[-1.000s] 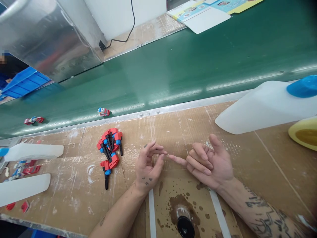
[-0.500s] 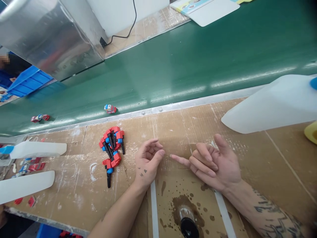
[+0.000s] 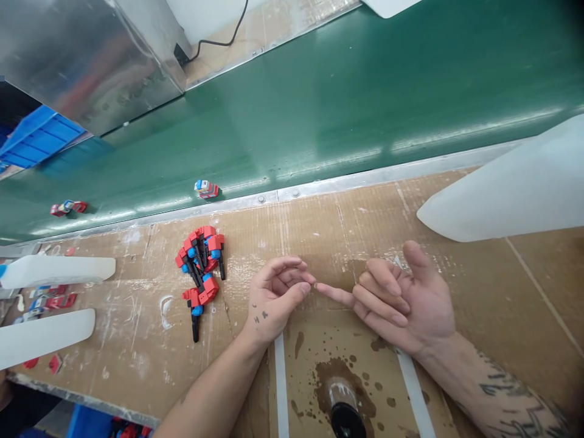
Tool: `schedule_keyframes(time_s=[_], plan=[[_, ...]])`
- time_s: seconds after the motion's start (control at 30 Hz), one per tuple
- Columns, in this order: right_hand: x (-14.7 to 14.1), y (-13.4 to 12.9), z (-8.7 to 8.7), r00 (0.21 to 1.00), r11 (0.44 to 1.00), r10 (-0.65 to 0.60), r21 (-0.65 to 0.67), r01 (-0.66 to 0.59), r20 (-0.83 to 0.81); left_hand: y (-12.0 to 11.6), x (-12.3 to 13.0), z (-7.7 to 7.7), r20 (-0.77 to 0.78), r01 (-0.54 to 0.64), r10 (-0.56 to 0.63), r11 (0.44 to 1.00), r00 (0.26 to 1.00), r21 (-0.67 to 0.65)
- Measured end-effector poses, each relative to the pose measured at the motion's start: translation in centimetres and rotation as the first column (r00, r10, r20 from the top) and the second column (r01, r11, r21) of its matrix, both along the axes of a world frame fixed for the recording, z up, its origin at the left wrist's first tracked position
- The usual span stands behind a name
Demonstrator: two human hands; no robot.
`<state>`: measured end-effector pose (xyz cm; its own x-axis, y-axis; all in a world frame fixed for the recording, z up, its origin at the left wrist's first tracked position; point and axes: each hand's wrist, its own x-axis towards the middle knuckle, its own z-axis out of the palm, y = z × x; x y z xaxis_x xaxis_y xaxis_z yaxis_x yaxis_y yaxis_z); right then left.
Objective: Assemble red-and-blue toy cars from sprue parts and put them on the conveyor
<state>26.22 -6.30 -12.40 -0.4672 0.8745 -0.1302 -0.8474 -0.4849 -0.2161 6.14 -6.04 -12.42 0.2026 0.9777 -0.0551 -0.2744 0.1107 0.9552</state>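
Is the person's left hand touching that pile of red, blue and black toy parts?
Apart: the head view shows a strip of brown cardboard between the left hand and the toy parts.

The left hand [image 3: 276, 298] is being held half-curled, its thumb [image 3: 294, 297] near the fingertips [image 3: 308, 278]; the right hand [image 3: 410, 298] is being held palm up, one finger [image 3: 335, 294] being pointed left toward them.

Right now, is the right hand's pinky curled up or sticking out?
Sticking out. The pinky of the right hand points toward the left hand, while the three fingers beside it are curled.
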Motion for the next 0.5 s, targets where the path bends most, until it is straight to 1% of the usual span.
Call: schedule_keyframes(time_s=[0.17,0.5], plan=[[-0.01,-0.01,0.14,1.000,1.000,0.007,0.002,-0.007,-0.006,0.02,0.04,-0.03,-0.026,0.000,0.001,1.000,1.000,0.022],[0.01,-0.20,0.11,0.999,0.996,0.028,-0.088,-0.030,-0.025,-0.56,0.71,0.67,-0.150,-0.057,0.090,0.976,0.985,0.212]])
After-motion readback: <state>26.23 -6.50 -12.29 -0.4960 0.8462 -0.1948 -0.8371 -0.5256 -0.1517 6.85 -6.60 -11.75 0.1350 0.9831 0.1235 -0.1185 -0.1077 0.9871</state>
